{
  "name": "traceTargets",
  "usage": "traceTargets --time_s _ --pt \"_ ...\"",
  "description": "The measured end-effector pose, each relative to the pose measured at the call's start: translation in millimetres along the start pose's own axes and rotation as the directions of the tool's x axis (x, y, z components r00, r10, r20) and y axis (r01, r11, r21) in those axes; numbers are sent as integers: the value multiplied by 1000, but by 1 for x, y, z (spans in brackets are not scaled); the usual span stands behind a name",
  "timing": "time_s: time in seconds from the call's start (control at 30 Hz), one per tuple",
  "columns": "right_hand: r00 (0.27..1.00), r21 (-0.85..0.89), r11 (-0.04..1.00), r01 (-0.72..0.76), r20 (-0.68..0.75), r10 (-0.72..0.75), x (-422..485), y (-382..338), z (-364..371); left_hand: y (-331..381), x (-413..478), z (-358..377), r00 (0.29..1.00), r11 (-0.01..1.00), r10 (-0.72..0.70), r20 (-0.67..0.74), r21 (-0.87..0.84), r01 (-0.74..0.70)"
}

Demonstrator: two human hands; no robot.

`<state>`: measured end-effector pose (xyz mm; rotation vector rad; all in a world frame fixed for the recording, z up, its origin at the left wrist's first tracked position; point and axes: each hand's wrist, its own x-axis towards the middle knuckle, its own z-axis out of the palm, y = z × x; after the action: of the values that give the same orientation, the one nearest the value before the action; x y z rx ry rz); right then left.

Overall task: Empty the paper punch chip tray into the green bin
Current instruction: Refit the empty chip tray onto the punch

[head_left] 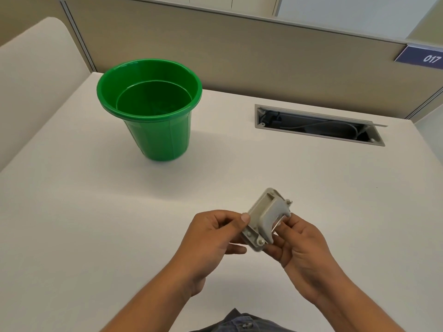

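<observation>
A small grey paper punch (266, 216) is held above the white desk, tilted on its side, near the front centre. My left hand (215, 238) grips its left edge with thumb and fingers. My right hand (299, 250) holds its right side, fingers by the handle and metal pins. The chip tray on the punch's underside is hidden from this angle. The green bin (148, 109) stands upright at the far left of the desk, well away from both hands, its mouth open upward.
A cable slot (318, 125) is cut into the white desk (96, 212) at the far right. A beige partition wall (239, 51) runs along the back, with a blue "017" label (426, 57).
</observation>
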<state>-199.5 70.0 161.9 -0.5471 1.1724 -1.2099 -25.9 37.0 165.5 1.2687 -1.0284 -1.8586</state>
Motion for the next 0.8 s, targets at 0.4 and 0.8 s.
traceTargets --time_s 0.4,0.8 --pt "971 -151 988 -30 230 65 -10 -4 -11 -10 -4 -11 989 921 51 -138 -377 -100" --pt "1000 -265 964 0 26 7 0 -21 -9 -12 -1 -18 981 980 125 -145 -137 -145"
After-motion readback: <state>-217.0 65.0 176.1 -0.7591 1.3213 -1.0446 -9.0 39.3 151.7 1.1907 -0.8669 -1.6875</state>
